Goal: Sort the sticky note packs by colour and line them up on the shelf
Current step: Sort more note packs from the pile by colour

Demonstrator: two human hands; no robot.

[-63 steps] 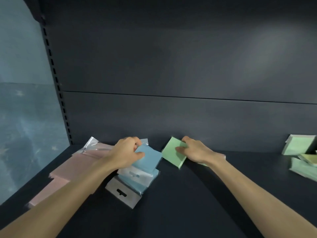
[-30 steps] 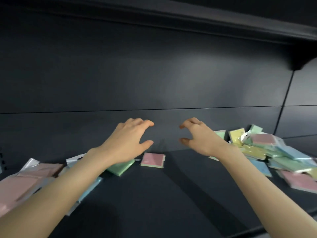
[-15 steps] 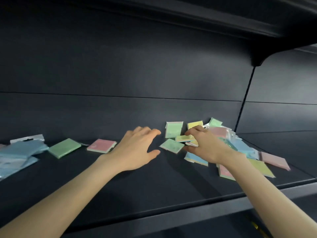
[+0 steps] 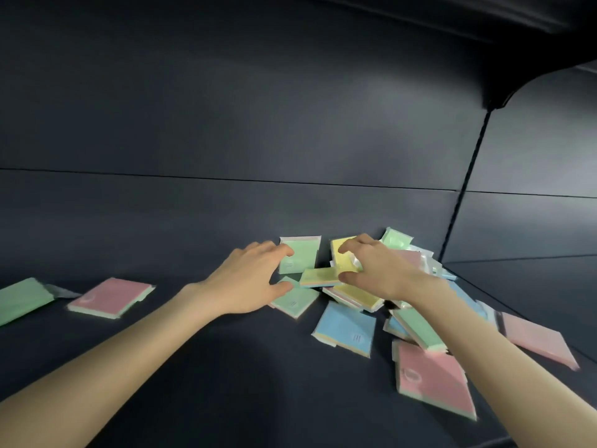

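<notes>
A pink pack (image 4: 433, 379) lies nearest on the shelf (image 4: 226, 367). Past it, the right hand (image 4: 378, 273) pinches a yellow pack (image 4: 319, 277) by its edges (light, stiff, slippery wrap). The left hand (image 4: 248, 282) is spread, holding nothing, by a green pack (image 4: 298, 258).

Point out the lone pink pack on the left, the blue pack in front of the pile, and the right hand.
lone pink pack (image 4: 111, 297), head view, middle of its top face.
blue pack (image 4: 347, 331), head view, centre of its face.
right hand (image 4: 381, 270), head view, back of the hand.
</notes>
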